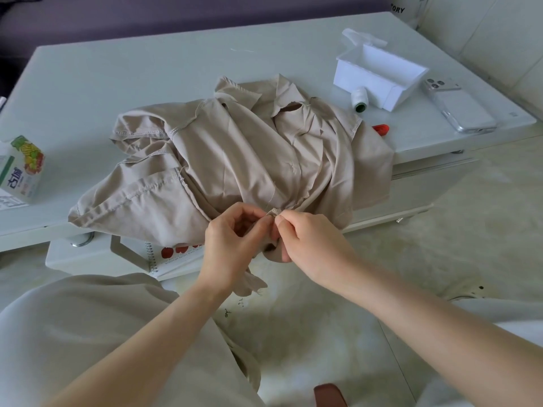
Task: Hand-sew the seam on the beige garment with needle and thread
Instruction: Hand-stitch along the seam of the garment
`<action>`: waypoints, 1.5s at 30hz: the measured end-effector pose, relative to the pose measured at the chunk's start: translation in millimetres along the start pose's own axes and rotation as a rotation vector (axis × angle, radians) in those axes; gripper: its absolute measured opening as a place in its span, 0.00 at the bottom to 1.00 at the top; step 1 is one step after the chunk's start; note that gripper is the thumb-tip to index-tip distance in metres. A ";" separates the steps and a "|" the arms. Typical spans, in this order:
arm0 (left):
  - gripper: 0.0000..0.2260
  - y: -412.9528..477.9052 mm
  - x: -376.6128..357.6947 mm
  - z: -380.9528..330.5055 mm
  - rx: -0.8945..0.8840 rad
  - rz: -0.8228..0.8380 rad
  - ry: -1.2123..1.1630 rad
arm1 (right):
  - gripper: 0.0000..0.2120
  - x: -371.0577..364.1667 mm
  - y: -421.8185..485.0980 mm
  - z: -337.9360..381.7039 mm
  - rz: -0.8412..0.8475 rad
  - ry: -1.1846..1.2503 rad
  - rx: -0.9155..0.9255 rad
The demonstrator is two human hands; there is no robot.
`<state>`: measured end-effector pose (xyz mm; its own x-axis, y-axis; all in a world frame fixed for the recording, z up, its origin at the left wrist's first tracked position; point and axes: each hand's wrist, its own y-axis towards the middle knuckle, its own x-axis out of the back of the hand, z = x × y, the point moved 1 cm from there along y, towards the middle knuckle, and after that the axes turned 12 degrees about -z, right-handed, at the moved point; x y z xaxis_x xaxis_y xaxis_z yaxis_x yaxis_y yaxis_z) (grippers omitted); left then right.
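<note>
The beige garment (235, 154) lies crumpled on the white table (117, 71), one part hanging over the near edge. My left hand (232, 245) pinches a small fold of its edge (271, 212) between thumb and fingers. My right hand (311, 239) pinches the same spot from the right, fingertips meeting the left hand's. A thin pale thread (273, 195) runs up from the fold across the cloth. I cannot make out the needle. A white thread spool (359, 100) lies on the table behind the garment.
A white open box (382, 74) and a phone (458, 107) sit at the far right. A red object (382, 129) peeks out by the garment. A carton (22, 168) stands at the left. A spiral notebook (176, 257) lies on the shelf below.
</note>
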<state>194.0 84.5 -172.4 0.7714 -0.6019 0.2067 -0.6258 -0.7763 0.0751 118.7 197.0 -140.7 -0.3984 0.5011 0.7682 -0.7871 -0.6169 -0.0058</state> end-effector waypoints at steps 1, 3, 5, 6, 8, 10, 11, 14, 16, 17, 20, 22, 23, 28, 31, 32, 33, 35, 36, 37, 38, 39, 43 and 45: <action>0.03 0.6 0.0 0.2 0.001 -0.011 0.004 | 0.14 0.1 -2.2 -1.8 -0.001 0.004 0.023; 0.03 2.3 -0.3 1.2 0.021 -0.042 -0.003 | 0.12 0.1 -6.7 -6.1 -0.015 0.010 0.063; 0.03 4.1 -0.3 3.1 0.045 -0.063 -0.007 | 0.10 1.2 -11.1 -9.8 -0.025 0.034 0.077; 0.03 4.4 -0.3 3.5 0.047 -0.063 -0.004 | 0.10 2.0 -13.3 -10.9 -0.029 0.045 0.081; 0.03 3.5 -0.5 2.9 0.030 -0.045 0.001 | 0.10 3.5 -15.8 -11.7 -0.041 0.052 0.081; 0.03 1.4 -1.1 1.6 0.005 -0.018 -0.004 | 0.10 4.4 -14.6 -11.9 -0.056 0.069 0.061; 0.03 0.2 -1.4 1.0 -0.004 -0.006 -0.007 | 0.11 4.4 -13.0 -11.8 -0.060 0.075 0.047; 0.04 -2.2 -1.7 -0.9 -0.026 0.026 0.007 | 0.13 2.9 -8.5 -9.7 -0.065 0.081 0.028; 0.05 -3.2 -1.7 -1.1 -0.034 0.049 0.008 | 0.14 1.2 -6.9 -7.5 -0.067 0.084 0.028; 0.05 -3.6 -1.7 -0.9 -0.039 0.059 0.007 | 0.14 0.5 -6.1 -6.2 -0.065 0.090 0.026; 0.05 -3.0 -0.7 0.6 -0.057 0.056 0.013 | 0.16 -0.4 -4.6 -1.9 -0.055 0.123 0.009; 0.04 -2.3 -0.2 0.9 -0.059 0.050 0.005 | 0.18 0.0 -4.2 -0.1 -0.050 0.127 -0.002; 0.03 -2.4 -0.2 0.5 -0.060 0.057 -0.002 | 0.18 0.2 -4.1 0.5 -0.051 0.123 -0.004; 0.04 -4.0 0.2 -0.6 -0.083 0.086 -0.010 | 0.20 -0.3 0.0 -1.3 -0.080 0.090 -0.006; 0.04 -3.9 0.5 0.0 -0.095 0.086 -0.002 | 0.19 -2.5 1.7 -3.3 -0.073 0.078 -0.013; 0.04 -4.0 0.4 0.1 -0.093 0.090 -0.003 | 0.19 -2.7 1.8 -4.1 -0.067 0.096 -0.025; 0.05 -4.2 0.4 0.2 -0.092 0.096 -0.006 | 0.19 -2.8 2.1 -4.6 -0.061 0.116 -0.038; 0.04 -4.5 0.6 0.3 -0.092 0.110 -0.010 | 0.19 -2.6 2.0 -4.7 -0.056 0.142 -0.053; 0.04 -4.6 0.6 0.2 -0.093 0.112 -0.010 | 0.19 -2.2 1.6 -4.5 -0.055 0.149 -0.055; 0.04 -4.7 0.6 -0.2 -0.092 0.111 -0.011 | 0.18 -1.9 0.9 -4.2 -0.055 0.149 -0.049; 0.04 -4.4 0.6 -0.3 -0.089 0.105 -0.012 | 0.18 -1.6 0.2 -3.6 -0.057 0.140 -0.036; 0.03 -4.0 0.4 -0.9 -0.084 0.093 -0.011 | 0.18 -1.3 -0.9 -3.1 -0.062 0.123 -0.018; 0.04 -3.2 -0.3 -3.1 -0.085 0.053 0.010 | 0.13 0.2 -3.1 -3.3 -0.086 0.055 0.064; 0.03 -4.5 -0.6 -3.8 -0.091 0.075 0.010 | 0.13 0.6 -2.6 -3.6 -0.095 0.051 0.074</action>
<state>195.9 89.0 -169.2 0.7214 -0.6550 0.2249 -0.6896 -0.7091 0.1469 118.8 201.1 -142.5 -0.3485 0.5882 0.7298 -0.7863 -0.6072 0.1139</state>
